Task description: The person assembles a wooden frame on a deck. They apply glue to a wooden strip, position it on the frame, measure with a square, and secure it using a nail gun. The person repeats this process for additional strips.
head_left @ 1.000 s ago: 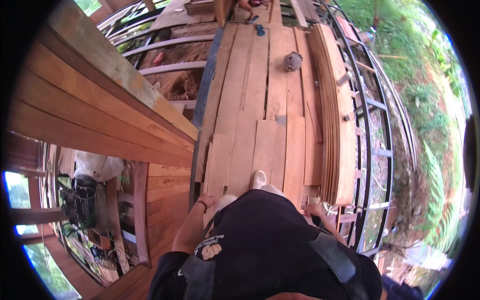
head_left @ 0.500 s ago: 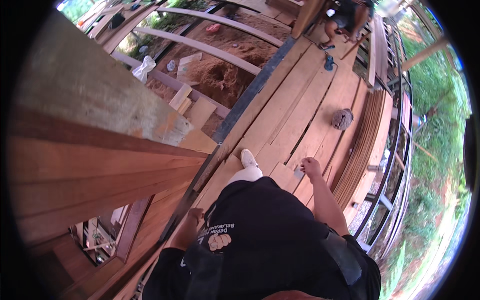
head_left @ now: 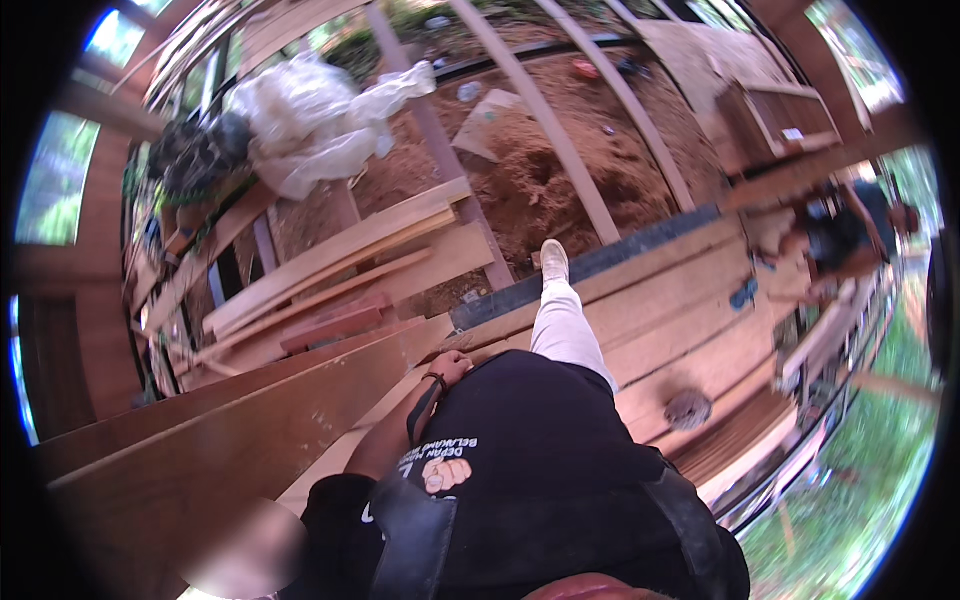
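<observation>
- left hand (head_left: 452, 368) at frame centre, forearm bent up from lower left, fingers curled against the long wooden board (head_left: 250, 440)
- right hand hidden; grip unknowable

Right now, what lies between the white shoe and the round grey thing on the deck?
In the head view, only bare wooden deck planks lie between the white shoe and the round grey thing, with the light trouser leg alongside.

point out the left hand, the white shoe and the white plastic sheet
left hand (head_left: 447, 370), head view, back of the hand
white shoe (head_left: 553, 261), head view, top of the shoe
white plastic sheet (head_left: 310, 125), head view, crumpled middle
</observation>
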Demonstrator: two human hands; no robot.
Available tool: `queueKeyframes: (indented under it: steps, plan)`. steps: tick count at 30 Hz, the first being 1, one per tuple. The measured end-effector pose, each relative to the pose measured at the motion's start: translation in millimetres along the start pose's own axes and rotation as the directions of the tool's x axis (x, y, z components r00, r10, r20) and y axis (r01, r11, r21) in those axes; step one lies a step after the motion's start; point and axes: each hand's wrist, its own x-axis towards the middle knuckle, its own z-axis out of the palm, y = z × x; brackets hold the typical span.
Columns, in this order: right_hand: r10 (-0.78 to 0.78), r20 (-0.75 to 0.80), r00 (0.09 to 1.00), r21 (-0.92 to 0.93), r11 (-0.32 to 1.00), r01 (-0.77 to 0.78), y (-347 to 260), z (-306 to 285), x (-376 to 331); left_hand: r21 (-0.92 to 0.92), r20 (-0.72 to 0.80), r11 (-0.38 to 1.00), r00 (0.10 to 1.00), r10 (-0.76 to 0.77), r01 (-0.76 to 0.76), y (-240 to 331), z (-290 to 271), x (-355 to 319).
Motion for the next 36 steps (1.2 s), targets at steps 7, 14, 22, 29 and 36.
queueKeyframes:
  steps: [7,14,22,29,36]
  plan:
    - [0.130,-0.031,0.991,0.626,0.775,-0.083,-43,-284,149,0.374,-0.184,0.892,0.963,-0.196,0.253,-7,-10,1]
    - [0.103,-0.168,0.980,0.697,0.716,0.044,-101,-528,318,-0.471,-0.504,0.868,0.759,-0.411,0.158,144,-29,-15]
    - [-0.185,0.097,0.978,0.558,0.824,0.100,-299,-518,418,-0.076,-0.274,0.897,0.856,-0.439,0.435,50,58,0]
    - [-0.524,0.303,0.796,-0.001,0.835,0.550,-456,-483,390,-0.633,-0.150,0.608,0.694,-0.704,0.480,16,45,39]
    - [-0.275,0.136,0.952,0.446,0.875,0.189,-491,-560,454,-0.859,-0.420,0.504,0.684,-0.597,-0.088,103,-213,76]
